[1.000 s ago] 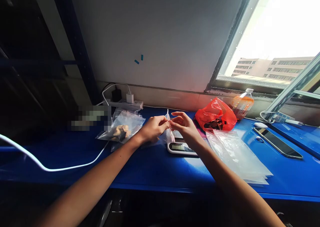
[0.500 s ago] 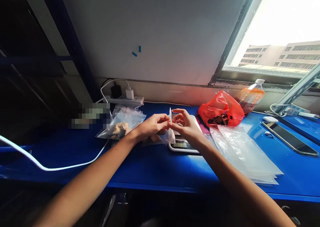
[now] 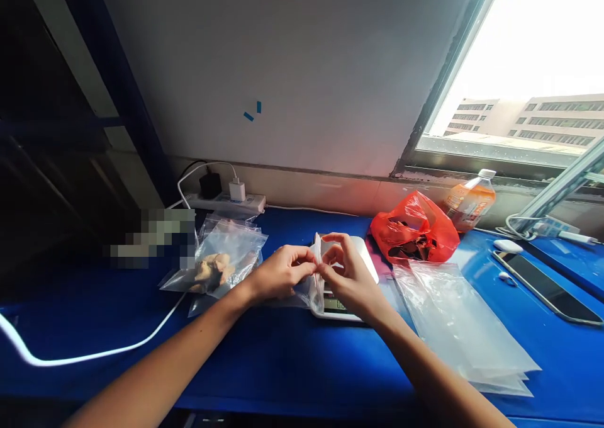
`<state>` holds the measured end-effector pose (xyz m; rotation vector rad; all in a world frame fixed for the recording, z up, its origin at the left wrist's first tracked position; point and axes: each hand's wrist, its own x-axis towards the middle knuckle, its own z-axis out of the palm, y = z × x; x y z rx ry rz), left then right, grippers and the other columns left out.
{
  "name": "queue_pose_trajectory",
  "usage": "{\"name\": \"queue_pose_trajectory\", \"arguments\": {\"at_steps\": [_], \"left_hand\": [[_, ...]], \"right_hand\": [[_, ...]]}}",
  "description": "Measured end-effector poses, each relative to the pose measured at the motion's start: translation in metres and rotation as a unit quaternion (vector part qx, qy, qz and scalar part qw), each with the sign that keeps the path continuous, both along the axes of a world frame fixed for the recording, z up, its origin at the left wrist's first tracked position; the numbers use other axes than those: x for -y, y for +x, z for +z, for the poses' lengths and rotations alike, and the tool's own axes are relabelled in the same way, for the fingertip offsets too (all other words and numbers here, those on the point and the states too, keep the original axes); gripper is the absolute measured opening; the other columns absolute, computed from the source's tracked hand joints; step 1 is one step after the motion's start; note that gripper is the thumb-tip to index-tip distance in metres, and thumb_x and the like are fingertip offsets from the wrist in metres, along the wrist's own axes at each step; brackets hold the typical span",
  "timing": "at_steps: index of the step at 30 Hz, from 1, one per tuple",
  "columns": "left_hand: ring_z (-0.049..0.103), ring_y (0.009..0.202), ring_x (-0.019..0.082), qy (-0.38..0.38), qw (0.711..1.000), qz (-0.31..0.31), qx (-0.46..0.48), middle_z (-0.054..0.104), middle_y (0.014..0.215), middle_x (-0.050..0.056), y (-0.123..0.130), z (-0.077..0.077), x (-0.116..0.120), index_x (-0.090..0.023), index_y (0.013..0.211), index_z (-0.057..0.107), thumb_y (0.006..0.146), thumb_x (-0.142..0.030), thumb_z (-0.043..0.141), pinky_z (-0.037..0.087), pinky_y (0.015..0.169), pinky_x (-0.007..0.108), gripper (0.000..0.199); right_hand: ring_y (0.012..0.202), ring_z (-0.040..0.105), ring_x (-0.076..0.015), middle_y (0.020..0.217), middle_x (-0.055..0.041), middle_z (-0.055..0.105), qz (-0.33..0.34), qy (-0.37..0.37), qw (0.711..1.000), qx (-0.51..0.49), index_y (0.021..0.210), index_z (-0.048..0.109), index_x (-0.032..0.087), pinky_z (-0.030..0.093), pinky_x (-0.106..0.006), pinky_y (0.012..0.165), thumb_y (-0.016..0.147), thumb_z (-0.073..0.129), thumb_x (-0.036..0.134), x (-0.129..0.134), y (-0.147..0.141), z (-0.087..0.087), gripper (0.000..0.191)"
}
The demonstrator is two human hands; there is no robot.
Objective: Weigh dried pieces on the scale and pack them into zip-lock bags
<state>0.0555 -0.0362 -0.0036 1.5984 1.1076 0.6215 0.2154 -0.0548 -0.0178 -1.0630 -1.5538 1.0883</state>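
My left hand [image 3: 280,274] and my right hand [image 3: 346,277] meet over a white digital scale [image 3: 367,261]. Both pinch the upper part of a clear plastic bag [image 3: 318,296], which hangs at the scale's left side. My fingers and left hand hide much of this bag. Part of the scale's display shows below my right hand. To the left of my left hand, clear zip bags [image 3: 245,239] lie in a pile, with lumpy tan-brown pieces [image 3: 214,269] inside.
A red plastic bag [image 3: 425,223] with dark pieces stands behind several flat clear bags [image 3: 472,330]. An orange-labelled bottle [image 3: 472,198], a phone [image 3: 550,286] and an earbud case [image 3: 508,246] are at the right. A power strip [image 3: 252,205] and white cable [image 3: 117,352] are at the left.
The camera view has tilted up, so everything sits lower in the picture. Both hands stay pinched together at the bag, and more of the scale's display shows.
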Motion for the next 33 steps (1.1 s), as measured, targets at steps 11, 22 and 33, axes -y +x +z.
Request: {"name": "queue_pose_trajectory", "arguments": {"at_steps": [11,22,33], "left_hand": [[0.036,0.046,0.008,0.070,0.997,-0.007,-0.012,0.041,0.056,-0.005,0.0002,-0.0005,0.0020,-0.016,0.073,0.059,0.078,-0.042,0.055,0.031,0.040,0.018,0.027],[0.044,0.054,0.009,0.023,0.999,-0.016,0.026,0.046,0.067,-0.002,-0.0011,0.0060,0.0052,-0.016,0.076,0.053,0.076,-0.046,0.058,0.041,0.042,0.019,0.030],[0.040,0.045,0.009,0.171,0.983,0.007,-0.069,0.042,0.057,-0.003,0.0034,-0.0031,0.0062,-0.015,0.072,0.055,0.084,-0.043,0.045,0.032,0.036,0.018,0.031]], "right_hand": [[0.062,0.054,-0.0126,0.075,0.0026,0.056,-0.013,0.070,0.996,0.049,0.101,0.043,0.022,0.044,-0.027,0.061,0.078,0.049,0.019,0.0040,-0.0013,-0.0030,0.025],[0.066,0.051,-0.0127,0.073,0.0009,0.052,-0.020,0.121,0.992,0.010,0.074,0.047,0.021,0.043,-0.024,0.056,0.075,0.050,0.024,0.0008,-0.0034,-0.0023,0.004],[0.064,0.052,-0.0146,0.071,-0.0015,0.058,-0.075,0.276,0.921,0.266,0.072,0.051,0.021,0.036,-0.025,0.059,0.078,0.046,0.011,-0.0006,-0.0019,-0.0080,0.013]]}}
